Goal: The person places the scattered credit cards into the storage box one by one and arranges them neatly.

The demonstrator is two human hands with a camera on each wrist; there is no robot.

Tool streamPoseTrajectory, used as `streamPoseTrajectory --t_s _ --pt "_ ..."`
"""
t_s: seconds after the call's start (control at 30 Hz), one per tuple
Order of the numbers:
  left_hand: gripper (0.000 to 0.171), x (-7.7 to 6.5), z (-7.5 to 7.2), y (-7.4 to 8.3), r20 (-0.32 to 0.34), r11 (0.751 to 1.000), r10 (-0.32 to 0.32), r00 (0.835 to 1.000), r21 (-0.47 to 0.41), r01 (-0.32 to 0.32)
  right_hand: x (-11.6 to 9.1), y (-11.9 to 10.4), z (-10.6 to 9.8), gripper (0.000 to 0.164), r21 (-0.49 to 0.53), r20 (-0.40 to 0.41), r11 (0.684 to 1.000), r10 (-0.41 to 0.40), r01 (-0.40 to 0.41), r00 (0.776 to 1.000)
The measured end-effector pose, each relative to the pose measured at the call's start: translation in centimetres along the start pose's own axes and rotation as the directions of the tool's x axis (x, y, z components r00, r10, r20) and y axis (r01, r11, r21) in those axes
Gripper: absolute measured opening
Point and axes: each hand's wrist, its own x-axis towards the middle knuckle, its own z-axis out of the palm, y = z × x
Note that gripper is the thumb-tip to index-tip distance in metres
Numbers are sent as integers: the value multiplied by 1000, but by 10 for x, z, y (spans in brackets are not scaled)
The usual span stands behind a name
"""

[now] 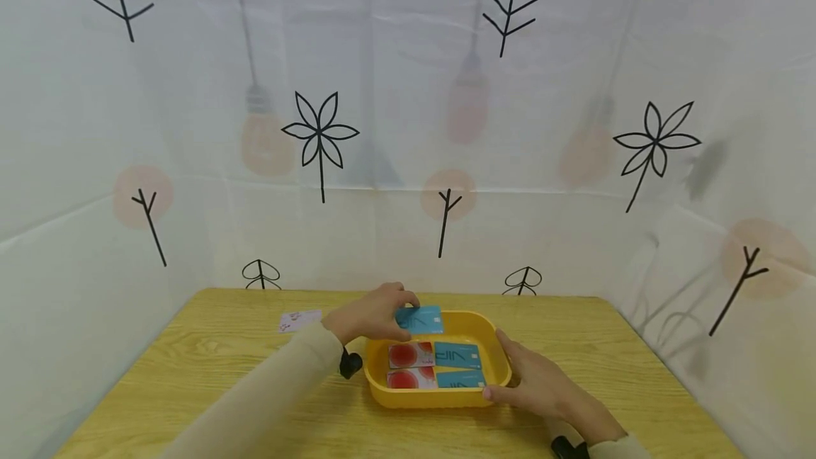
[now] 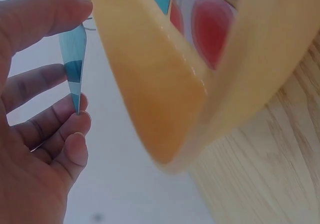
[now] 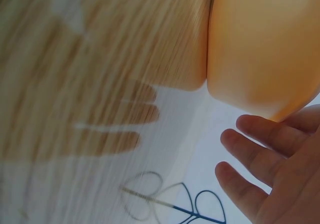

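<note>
In the head view my left hand (image 1: pixel 372 314) pinches a blue card (image 1: pixel 421 319) marked VIP over the far left rim of a yellow plastic basin (image 1: pixel 433 399). The left wrist view shows this card (image 2: pixel 74 58) edge-on between thumb and fingertips. Inside the basin lie two red-and-white cards (image 1: pixel 408 355) on the left and two blue VIP cards (image 1: pixel 457 355) on the right. My right hand (image 1: pixel 538 381) rests against the basin's right side, its thumb at the front rim. In the right wrist view its fingers (image 3: pixel 250 146) are extended and spread beside the basin wall.
A pale card with a reddish pattern (image 1: pixel 298 321) lies on the wooden table (image 1: pixel 255 374), left of the basin. White fabric (image 1: pixel 395 232) printed with plants and bulbs hangs behind the table and along its sides.
</note>
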Motion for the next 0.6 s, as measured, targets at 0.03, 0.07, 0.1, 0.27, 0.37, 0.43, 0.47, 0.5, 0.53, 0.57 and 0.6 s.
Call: streamPoseTrajectory --t_s 0.03,0.07,0.1,0.27,0.37,0.43,0.47,0.5,0.53,0.57,0.6 --pt "50 2 1 2 9 1000 1 1000 5 -1 0 0 0 105 3 1 1000 3 -3 1000" --pt "50 4 2 5 17 1000 4 1000 9 -4 0 -1 0 105 4 1 1000 5 -5 1000" --pt "50 6 2 7 28 1000 1 1000 12 -1 0 -1 0 105 5 2 1000 7 -7 1000" --pt "50 13 8 18 60 999 8 998 30 -10 0 -2 0 105 8 6 1000 14 -14 1000" --pt "51 17 10 22 72 999 20 997 46 -24 1 -1 0 105 12 10 1000 17 -17 1000" --pt "51 20 12 24 78 997 25 997 64 -30 1 -1 0 105 13 13 1000 20 -20 1000" --pt "51 22 13 26 82 997 25 996 67 -31 1 -1 0 105 14 15 1000 21 -21 1000" --pt "51 23 14 27 87 997 23 996 71 -29 1 -1 -1 105 14 17 1000 23 -23 1000" --pt "52 24 14 28 93 997 18 995 73 -25 1 -1 -1 105 14 19 1000 23 -23 1000" --pt "52 25 15 29 100 997 12 995 73 -19 1 -1 -1 105 12 19 1000 23 -23 1000" --pt "52 27 16 30 106 997 10 994 74 -18 1 -1 -1 105 12 20 1000 22 -22 1000"
